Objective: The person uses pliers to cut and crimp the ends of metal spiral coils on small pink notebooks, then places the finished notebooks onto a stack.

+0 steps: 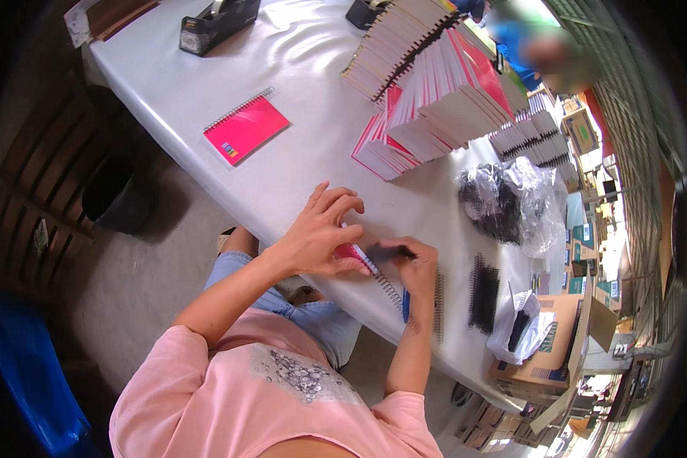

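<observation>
My left hand (320,233) grips a small red notebook (349,251), with its thumb near the bound edge and the other fingers arched over it. Much of the notebook is hidden under that hand. A metal spiral coil (389,291) runs along the notebook's edge and sticks out past it toward my right forearm. My right hand (417,269) is closed around a dark tool (387,253) beside the coil; motion smears it, so its kind cannot be told. A narrow blue piece (406,304) shows below that hand. Farther left lies a finished-looking red spiral notebook (248,128), flat on the table.
Stacked red-edged page blocks (435,99) stand on the white-covered table (160,69). Beyond my right hand are loose black coils (482,294) and a clear plastic bag (511,206) of dark coils. A cardboard box (561,336) sits at right, a black tape dispenser (217,27) far left.
</observation>
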`<state>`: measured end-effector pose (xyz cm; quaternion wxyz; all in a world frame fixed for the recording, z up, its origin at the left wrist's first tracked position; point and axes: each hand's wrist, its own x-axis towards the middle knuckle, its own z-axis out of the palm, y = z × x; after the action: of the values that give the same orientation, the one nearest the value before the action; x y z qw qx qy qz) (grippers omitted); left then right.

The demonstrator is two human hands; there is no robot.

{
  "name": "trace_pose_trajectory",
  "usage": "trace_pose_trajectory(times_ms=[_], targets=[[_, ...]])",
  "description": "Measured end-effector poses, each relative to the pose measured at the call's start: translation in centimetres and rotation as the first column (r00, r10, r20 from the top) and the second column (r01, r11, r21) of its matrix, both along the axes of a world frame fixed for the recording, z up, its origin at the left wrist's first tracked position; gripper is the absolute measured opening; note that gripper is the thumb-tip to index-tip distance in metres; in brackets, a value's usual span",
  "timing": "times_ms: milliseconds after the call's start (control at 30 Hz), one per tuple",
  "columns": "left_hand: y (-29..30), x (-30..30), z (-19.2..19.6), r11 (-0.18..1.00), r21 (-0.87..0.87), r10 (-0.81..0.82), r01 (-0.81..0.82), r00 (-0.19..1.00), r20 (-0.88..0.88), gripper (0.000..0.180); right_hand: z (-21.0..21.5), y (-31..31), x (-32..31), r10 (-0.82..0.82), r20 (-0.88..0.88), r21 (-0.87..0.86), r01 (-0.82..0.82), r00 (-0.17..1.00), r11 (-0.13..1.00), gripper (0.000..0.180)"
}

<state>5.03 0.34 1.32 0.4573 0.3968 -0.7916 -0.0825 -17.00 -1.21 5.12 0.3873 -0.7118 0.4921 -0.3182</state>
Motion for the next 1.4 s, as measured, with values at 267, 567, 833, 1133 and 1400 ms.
trace_pose_trajectory(times_ms=[267, 567, 833, 1133, 1400], targets=[[-0.6, 0.2, 0.4, 0.999, -0.017, -0.046, 0.044, 0.986, -0.161, 0.045, 0.6, -0.7, 0.4, -0.079, -0.154, -0.116, 0.062, 0.985, 0.991, 0.025], [-2.3, 0.4, -0.6, 0.98, 0.123, -0.099, 0.158, 0.915, -0.391, 0.056, 0.2, -1.2, 1.6, 0.118, 0.187, -0.146, -0.091, 0.975, 0.985, 0.021], [-3.4, -0.7, -1.5, 0.974, 0.179, -0.045, 0.135, 0.899, -0.436, 0.078, 0.9, -1.9, 2.5, 0.146, 0.275, -0.173, -0.1, 0.95, 0.98, 0.029], [-4.0, 0.0, -2.6, 0.942, 0.233, -0.089, 0.24, 0.851, -0.518, 0.083, 2.2, -2.4, 4.8, 0.095, -0.065, -0.158, -0.104, 0.993, 0.982, 0.027], [-3.6, -0.2, -2.5, 0.944, 0.249, -0.076, 0.216, 0.877, -0.474, 0.085, 0.7, -3.0, 5.0, -0.015, 0.042, -0.056, 0.017, 0.999, 0.998, 0.029]])
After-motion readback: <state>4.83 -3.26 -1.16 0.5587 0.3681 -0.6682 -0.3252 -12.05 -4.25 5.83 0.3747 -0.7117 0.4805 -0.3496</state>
